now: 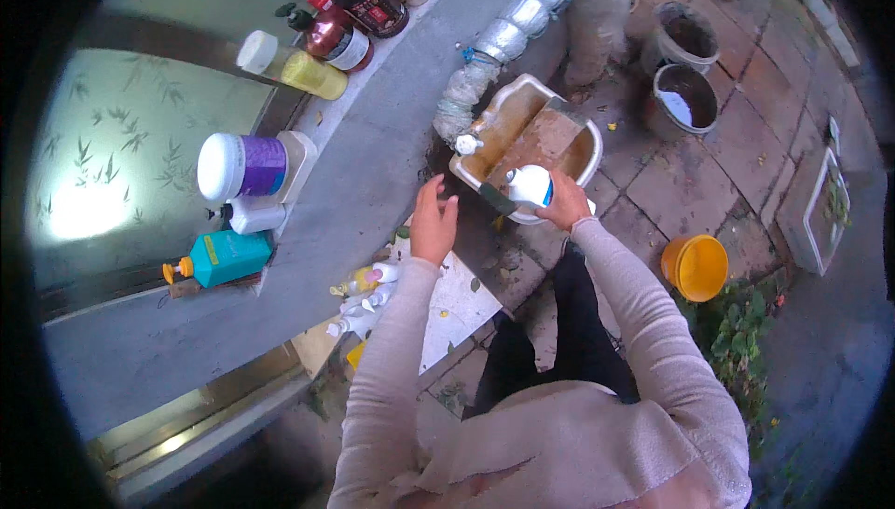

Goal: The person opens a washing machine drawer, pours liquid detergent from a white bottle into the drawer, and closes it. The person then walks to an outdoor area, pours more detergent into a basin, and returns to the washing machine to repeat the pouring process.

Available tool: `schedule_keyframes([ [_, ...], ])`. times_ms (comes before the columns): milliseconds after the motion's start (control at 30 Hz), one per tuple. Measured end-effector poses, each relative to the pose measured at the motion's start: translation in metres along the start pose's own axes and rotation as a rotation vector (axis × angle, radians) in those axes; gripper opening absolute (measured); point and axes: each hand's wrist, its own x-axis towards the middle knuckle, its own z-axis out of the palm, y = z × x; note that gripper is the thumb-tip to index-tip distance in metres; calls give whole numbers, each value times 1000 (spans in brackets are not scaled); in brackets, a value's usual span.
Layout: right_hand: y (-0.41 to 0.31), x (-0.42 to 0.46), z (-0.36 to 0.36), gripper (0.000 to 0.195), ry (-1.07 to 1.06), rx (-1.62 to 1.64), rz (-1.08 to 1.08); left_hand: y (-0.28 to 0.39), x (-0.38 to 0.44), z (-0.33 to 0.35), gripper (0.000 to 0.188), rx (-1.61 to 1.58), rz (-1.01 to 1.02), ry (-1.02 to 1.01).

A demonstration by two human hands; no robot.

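Note:
A white plastic bottle [530, 186] with a blue label is gripped in my right hand [565, 203], over the near rim of a white sink [596, 152] with a brown-stained inside. My left hand [433, 221] hovers left of the sink, fingers apart and holding nothing. A faucet wrapped in foil and plastic [467, 144] reaches the sink's left edge. Below my left hand, several bottles [360, 296] stand by a white board [458, 306] dotted with leaves.
Pump bottles [335, 40], a purple-labelled white tub [241, 166] and a teal bottle [231, 257] line the window ledge at left. Two dirty buckets [682, 100], [689, 37] and a yellow bucket [694, 268] stand on the paving at right, near plants [741, 327].

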Motion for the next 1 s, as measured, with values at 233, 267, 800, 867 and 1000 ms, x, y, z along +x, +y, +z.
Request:
schedule_keyframes([
  [233,26,104,32,71,-100,-24,-85,5,97,60,59,345,-5,-2],
  [267,31,114,38,70,-113,-18,-81,9,106,68,58,381,-14,-33],
  [800,50,149,75,69,-39,58,-211,-7,143,102,48,645,-342,-163],
  [867,54,150,80,72,-10,56,-234,-9,144,113,55,586,-464,-48],
  [1000,51,153,78,74,-67,87,-223,-24,153,114,65,445,-683,-54],
])
